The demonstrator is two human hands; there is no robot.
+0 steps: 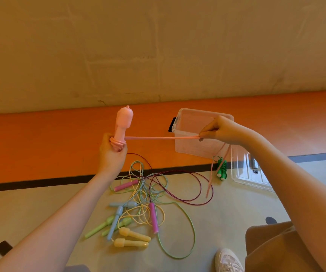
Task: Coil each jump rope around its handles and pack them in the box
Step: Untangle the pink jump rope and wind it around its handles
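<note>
My left hand (112,152) grips the upright pink handles (123,124); my right hand (220,130) pinches the taut pink rope (158,137) before the clear box (185,122)

Pale pink handles (123,124) and pink rope (162,137) showing against orange floor band (40,142), clear box (195,134) beside it, bright green coiled rope (222,169) below box, pastel yellow handles (132,239), blue handles (117,218), magenta handle (154,217) lying nearer than band
</note>
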